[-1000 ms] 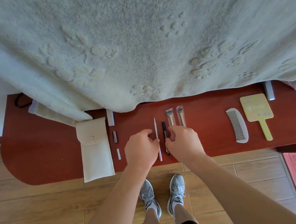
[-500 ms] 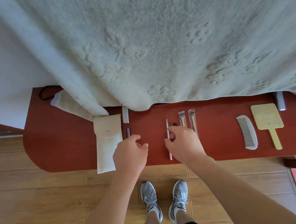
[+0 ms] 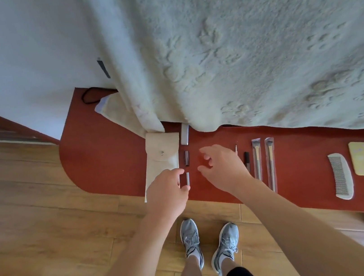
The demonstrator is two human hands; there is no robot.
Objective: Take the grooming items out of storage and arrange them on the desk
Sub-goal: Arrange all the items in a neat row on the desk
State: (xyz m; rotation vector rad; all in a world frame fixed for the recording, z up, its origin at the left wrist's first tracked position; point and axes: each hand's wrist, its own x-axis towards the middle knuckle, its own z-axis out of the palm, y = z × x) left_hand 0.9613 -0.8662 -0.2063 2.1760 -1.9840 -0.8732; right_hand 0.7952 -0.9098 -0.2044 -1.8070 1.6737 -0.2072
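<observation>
1. Here, at the lower centre, the left hand hovers with forefinger and thumb bracketing the ends of a small grey tube; I cannot tell whether they touch it.
2. The right hand hangs just to its right, fingers loosely spread, holding nothing.
3. The tube lies on the red-brown desk, just beside the cream pouch and below a dark tube.
4. It looks light, stiff and smooth, and likely to roll. A pinch across its middle should hold better than one at the ends.
5. The desk's front edge runs close below it, so a slip could drop it to the floor. Bare desk lies between the tubes and the thin stick; a fleece blanket overhangs the back.
</observation>
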